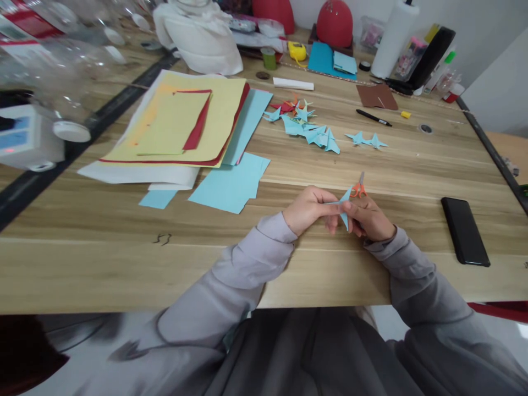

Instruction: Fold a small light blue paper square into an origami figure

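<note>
Right of centre, folded blue paper [346,196] is pinched by left hand [308,210] and right hand [374,219]. Its long axis is pointed up-frame.

Both forearms are angled inward from the lower corners over the bench [206,275]; the left hand [311,209] and right hand [371,217] are brought together, fingertips nearly met; fingers are curled, thumbs pointed toward each other; both wrists are bared at the cuffs.
</note>
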### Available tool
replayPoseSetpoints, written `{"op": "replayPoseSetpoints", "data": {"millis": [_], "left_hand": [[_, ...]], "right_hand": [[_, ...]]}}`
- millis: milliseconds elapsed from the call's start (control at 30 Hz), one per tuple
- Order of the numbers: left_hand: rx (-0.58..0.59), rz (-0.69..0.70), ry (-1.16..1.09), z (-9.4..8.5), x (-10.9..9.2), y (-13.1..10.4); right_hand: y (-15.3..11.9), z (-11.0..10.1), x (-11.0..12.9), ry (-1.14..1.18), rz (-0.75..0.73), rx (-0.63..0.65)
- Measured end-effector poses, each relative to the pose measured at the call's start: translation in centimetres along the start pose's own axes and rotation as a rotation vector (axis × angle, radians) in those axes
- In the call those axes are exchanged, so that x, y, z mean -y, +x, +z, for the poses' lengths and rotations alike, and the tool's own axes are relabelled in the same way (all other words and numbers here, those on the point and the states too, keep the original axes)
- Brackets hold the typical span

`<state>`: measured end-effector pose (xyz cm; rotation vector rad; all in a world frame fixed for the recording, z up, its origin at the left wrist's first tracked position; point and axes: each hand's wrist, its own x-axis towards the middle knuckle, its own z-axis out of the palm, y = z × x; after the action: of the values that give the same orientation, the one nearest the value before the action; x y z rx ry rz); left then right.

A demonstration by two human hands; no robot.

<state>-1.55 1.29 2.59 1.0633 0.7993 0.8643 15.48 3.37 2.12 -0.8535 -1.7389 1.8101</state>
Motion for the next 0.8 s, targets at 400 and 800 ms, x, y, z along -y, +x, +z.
{"op": "replayPoseSetpoints", "data": {"millis": [400, 800], "left_hand": [[-0.242, 0.102, -0.081, 0.21, -0.03, 0.26], [-0.443, 0.144, -0.211, -0.42, -0.16, 0.73]], "right_hand": [[-0.02, -0.38, -0.18, 0.072, 0.047, -0.125], [0.27, -0.5, 0.21, 0.103, 0.016, -0.327]]}}
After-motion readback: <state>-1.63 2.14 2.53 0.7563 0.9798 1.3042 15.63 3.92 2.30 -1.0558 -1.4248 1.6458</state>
